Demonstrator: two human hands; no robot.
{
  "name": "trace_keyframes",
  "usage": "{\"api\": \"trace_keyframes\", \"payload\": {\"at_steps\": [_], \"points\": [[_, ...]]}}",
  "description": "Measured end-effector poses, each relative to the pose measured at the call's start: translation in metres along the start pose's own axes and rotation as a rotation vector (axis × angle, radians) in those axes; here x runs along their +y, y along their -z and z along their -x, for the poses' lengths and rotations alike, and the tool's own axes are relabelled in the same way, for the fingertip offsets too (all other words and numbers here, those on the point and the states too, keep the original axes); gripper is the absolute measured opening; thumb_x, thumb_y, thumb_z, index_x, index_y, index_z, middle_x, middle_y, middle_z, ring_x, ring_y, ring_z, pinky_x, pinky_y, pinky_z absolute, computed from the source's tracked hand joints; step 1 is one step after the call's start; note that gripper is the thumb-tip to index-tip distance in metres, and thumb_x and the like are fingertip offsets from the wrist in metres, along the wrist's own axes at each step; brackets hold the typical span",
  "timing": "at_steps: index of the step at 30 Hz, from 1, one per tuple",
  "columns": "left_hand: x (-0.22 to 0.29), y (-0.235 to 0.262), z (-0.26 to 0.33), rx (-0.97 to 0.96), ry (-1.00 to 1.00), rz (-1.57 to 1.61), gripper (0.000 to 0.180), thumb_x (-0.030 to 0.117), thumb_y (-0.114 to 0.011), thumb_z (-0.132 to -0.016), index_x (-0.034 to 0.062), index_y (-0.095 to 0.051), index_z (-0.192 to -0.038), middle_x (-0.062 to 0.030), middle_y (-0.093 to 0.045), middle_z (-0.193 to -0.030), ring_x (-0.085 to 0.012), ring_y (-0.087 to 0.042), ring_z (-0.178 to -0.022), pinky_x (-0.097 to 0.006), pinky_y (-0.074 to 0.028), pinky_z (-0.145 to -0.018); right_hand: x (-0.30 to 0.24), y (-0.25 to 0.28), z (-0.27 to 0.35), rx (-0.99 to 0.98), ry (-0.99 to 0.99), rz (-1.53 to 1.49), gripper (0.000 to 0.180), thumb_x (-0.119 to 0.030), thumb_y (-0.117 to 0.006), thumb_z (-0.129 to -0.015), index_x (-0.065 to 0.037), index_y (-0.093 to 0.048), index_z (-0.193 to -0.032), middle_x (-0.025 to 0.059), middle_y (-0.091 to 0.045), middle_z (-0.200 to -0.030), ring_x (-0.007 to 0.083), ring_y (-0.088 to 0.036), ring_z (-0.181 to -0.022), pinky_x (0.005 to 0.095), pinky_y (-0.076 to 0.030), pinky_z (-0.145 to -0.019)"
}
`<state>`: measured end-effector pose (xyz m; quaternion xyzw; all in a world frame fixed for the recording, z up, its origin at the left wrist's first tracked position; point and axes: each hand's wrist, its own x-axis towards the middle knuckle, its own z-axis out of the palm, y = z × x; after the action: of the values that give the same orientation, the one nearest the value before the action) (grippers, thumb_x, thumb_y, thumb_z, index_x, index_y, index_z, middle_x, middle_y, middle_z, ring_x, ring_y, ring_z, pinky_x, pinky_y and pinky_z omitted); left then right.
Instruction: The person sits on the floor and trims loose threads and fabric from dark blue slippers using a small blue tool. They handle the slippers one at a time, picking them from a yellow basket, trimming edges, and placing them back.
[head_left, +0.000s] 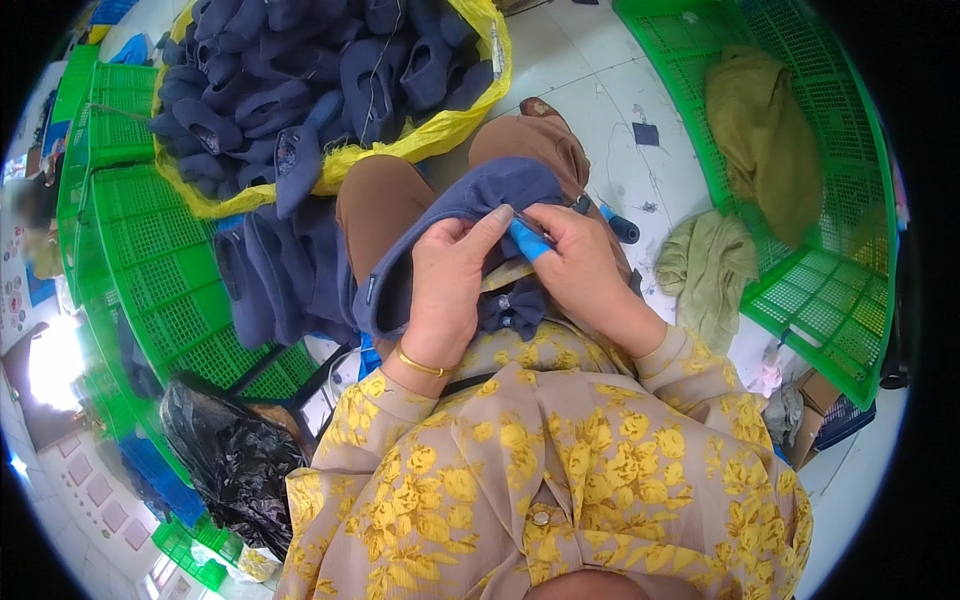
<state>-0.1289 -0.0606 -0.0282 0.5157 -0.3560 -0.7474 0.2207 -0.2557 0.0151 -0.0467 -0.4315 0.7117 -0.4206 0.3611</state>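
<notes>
Across my lap lies a navy fabric shoe, its toe pointing away to the right. My left hand is closed on the shoe's upper, the thumb pressed down near the toe. Right beside that thumb, my right hand pinches at the same spot, with blue tape wrapped round a finger. A thin dark thing shows between its fingertips, too small to make out. Below the hands, a dark blue bow with a shiny centre rests on my lap.
A yellow sack full of navy shoes stands ahead to the left. More shoes line up beside my left knee. Green plastic crates flank both sides. Olive cloths and a dark thread spool lie right.
</notes>
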Motion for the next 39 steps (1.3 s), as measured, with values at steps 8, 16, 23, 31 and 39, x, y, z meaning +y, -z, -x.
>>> {"api": "trace_keyframes", "payload": {"at_steps": [8, 16, 23, 31, 39], "points": [[-0.005, 0.008, -0.004, -0.002, 0.023, -0.079, 0.023, 0.016, -0.068, -0.088, 0.0103, -0.053, -0.071, 0.0046, -0.049, -0.067, -0.0037, -0.040, -0.061, -0.020, -0.032, -0.056, -0.001, 0.006, 0.006, -0.022, -0.042, -0.103, 0.015, -0.008, -0.061, -0.086, -0.001, -0.059, -0.100, 0.0153, -0.063, -0.086, 0.0322, -0.062, -0.072, 0.0371, -0.047, -0.064], [-0.004, 0.018, -0.002, -0.202, 0.013, 0.073, 0.013, 0.012, -0.062, -0.092, -0.0006, -0.063, -0.092, -0.0012, -0.064, -0.084, -0.0061, -0.057, -0.074, -0.020, -0.046, -0.068, 0.007, 0.007, 0.017, -0.037, -0.083, -0.325, 0.015, -0.004, -0.057, -0.089, -0.001, -0.063, -0.102, 0.0155, -0.065, -0.080, 0.0143, -0.057, -0.066, 0.0289, -0.047, -0.063], [-0.008, 0.025, -0.005, -0.210, 0.005, 0.044, 0.012, 0.011, -0.063, -0.092, -0.0008, -0.063, -0.091, -0.0003, -0.061, -0.081, -0.0058, -0.052, -0.073, -0.020, -0.042, -0.068, 0.003, 0.010, 0.018, -0.059, -0.084, -0.307, 0.022, 0.001, -0.056, -0.084, -0.002, -0.067, -0.102, 0.0153, -0.063, -0.074, 0.0140, -0.055, -0.062, 0.0290, -0.046, -0.060], [-0.007, 0.022, -0.002, -0.264, -0.013, 0.128, 0.017, 0.009, -0.061, -0.093, -0.0039, -0.063, -0.104, -0.0045, -0.065, -0.095, -0.0087, -0.058, -0.084, -0.023, -0.046, -0.080, 0.001, 0.014, 0.014, -0.119, -0.086, -0.236, 0.027, 0.002, -0.053, -0.079, -0.003, -0.067, -0.101, 0.0175, -0.063, -0.074, 0.0254, -0.059, -0.061, 0.0340, -0.046, -0.059], [-0.009, 0.023, -0.003, -0.271, -0.023, 0.133, 0.013, 0.008, -0.060, -0.093, -0.0019, -0.060, -0.102, -0.0069, -0.066, -0.102, -0.0119, -0.060, -0.092, -0.026, -0.046, -0.086, 0.016, 0.002, 0.009, -0.096, 0.012, -0.158, 0.030, 0.003, -0.052, -0.074, -0.006, -0.062, -0.100, 0.0170, -0.064, -0.079, 0.0369, -0.063, -0.074, 0.0417, -0.048, -0.065]]}}
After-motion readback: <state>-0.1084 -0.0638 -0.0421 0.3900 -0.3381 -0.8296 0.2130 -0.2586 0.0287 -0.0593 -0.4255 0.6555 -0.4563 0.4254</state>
